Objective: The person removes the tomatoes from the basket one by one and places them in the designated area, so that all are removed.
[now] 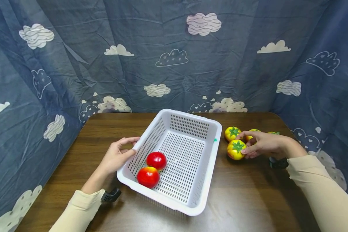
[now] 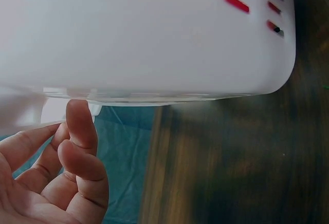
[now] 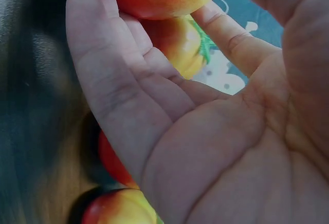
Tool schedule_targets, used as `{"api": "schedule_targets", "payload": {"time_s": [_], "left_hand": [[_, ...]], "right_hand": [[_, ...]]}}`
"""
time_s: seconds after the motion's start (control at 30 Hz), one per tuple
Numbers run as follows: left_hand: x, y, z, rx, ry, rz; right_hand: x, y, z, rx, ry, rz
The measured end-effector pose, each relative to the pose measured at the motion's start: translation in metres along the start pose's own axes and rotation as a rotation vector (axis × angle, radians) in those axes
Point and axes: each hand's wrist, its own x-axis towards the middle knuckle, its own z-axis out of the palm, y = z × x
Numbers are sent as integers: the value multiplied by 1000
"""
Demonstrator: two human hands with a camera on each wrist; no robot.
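Right of frame, your nearer right hand, part-curled, pinches a round yellow fruit off its left side; farther left stands the white basket, touched by your left hand's relaxed fingers.

OK so I did a count and I'm getting two red fruits and four yellow fruits, which makes six total, though some of the yellow ones are half hidden. There's just one basket and one table. Then it's one left hand, one right hand, two pale sleeves and two black wrist gadgets.
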Motion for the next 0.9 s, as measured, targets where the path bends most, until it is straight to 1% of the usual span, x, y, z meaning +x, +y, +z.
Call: {"api": "schedule_targets", "payload": {"time_s": [0.13, 0.3, 0.43, 0.7, 0.9], "left_hand": [[0, 0, 1, 3, 0, -4], [-1, -1, 1, 0, -1, -12], [-1, -2, 0, 3, -1, 4], [0, -1, 0, 17, 3, 8], [0, 0, 0, 17, 1, 0]], "right_hand": [[1, 3, 4, 6, -12, -10], [3, 7, 9, 34, -13, -3], [3, 8, 12, 37, -9, 8], [5, 7, 11, 43, -7, 50], [5, 7, 10, 43, -5, 60]]}}
